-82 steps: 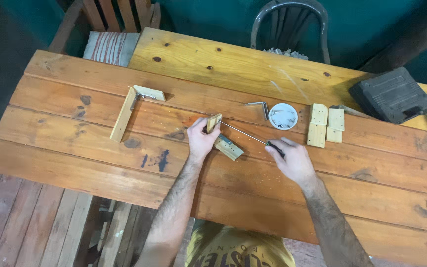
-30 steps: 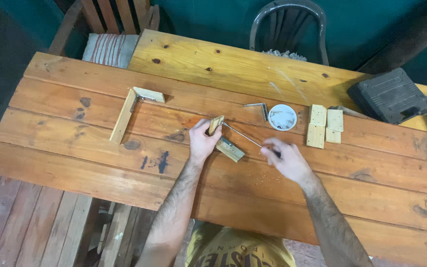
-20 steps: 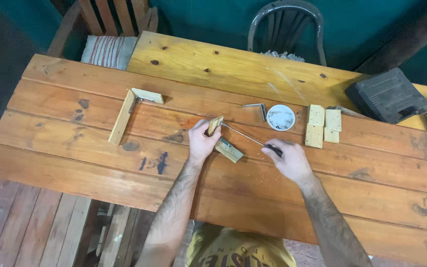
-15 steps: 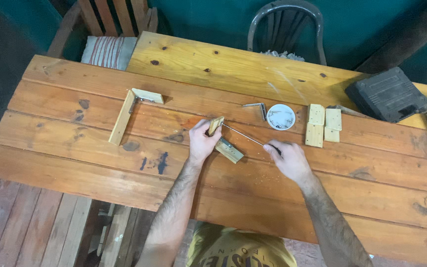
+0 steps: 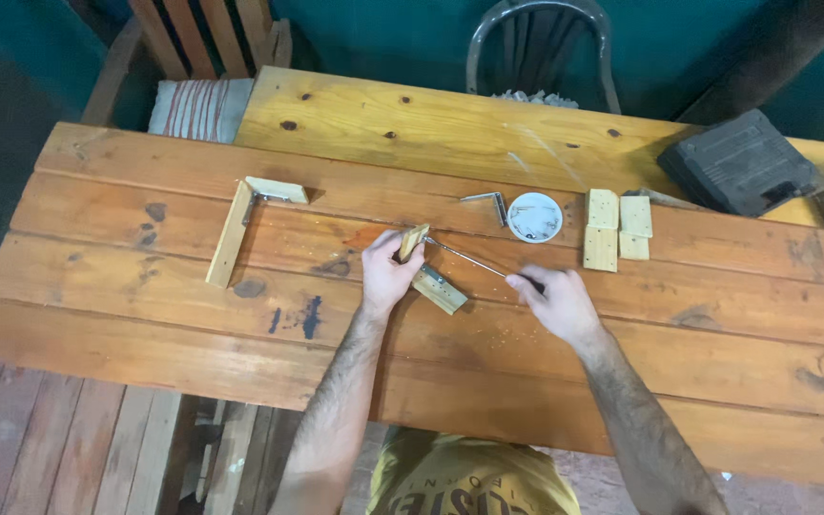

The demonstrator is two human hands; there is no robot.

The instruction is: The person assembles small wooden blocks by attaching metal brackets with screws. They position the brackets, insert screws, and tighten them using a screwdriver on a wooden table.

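L hand (image 5: 385, 275) pins small wood corner piece (image 5: 428, 272) flat on counter (image 5: 193, 324), mid-board. R hand (image 5: 555, 301) grips screwdriver (image 5: 481, 263), tip at the piece's inner angle. Round white dish (image 5: 534, 216) w/ wood blocks (image 5: 616, 228) just beyond.

Two short pale wood blocks (image 5: 428, 269) joined at a right angle, lying mid-table, thin metal screwdriver (image 5: 474, 258) with dark handle, tip at their corner
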